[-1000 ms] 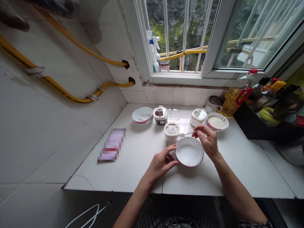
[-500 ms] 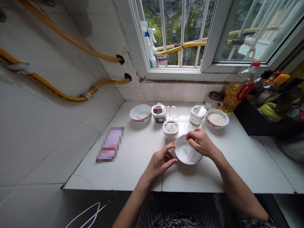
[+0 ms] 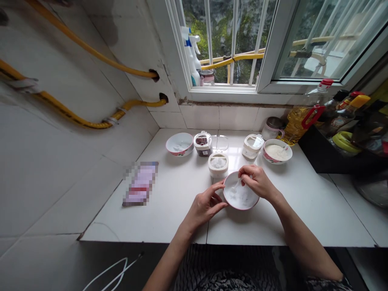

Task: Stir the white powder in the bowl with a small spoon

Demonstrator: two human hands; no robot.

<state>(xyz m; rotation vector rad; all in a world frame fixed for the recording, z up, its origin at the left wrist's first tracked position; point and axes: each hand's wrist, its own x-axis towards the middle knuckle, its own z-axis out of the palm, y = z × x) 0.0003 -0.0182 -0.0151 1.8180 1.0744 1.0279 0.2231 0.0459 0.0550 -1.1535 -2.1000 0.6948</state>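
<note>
A white bowl [image 3: 242, 204] with a pink rim stands on the white tiled counter, and white grains or powder lie in it. My left hand [image 3: 207, 204] grips the bowl's left side, thumb near the front and fingers at the rim. Over the right part of the bowl, my right hand [image 3: 254, 180] pinches a small white spoon [image 3: 237, 184], its tip down in the white contents. Just behind the bowl sits an open white jar [image 3: 218, 165] holding white grains, its clear lid [image 3: 218, 142] tipped back.
Behind stand a bowl [image 3: 179, 144] at left, a jar with dark red contents [image 3: 203, 144], a white jar [image 3: 252, 146] and a bowl of pale powder [image 3: 277, 152]. An oil bottle [image 3: 295, 117] and a black box [image 3: 321, 151] are at right. A blurred purple item [image 3: 141, 184] lies left.
The spoon's tip has shifted slightly left and up within the bowl, and the white contents look more spread. My left hand keeps its hold on the bowl.
</note>
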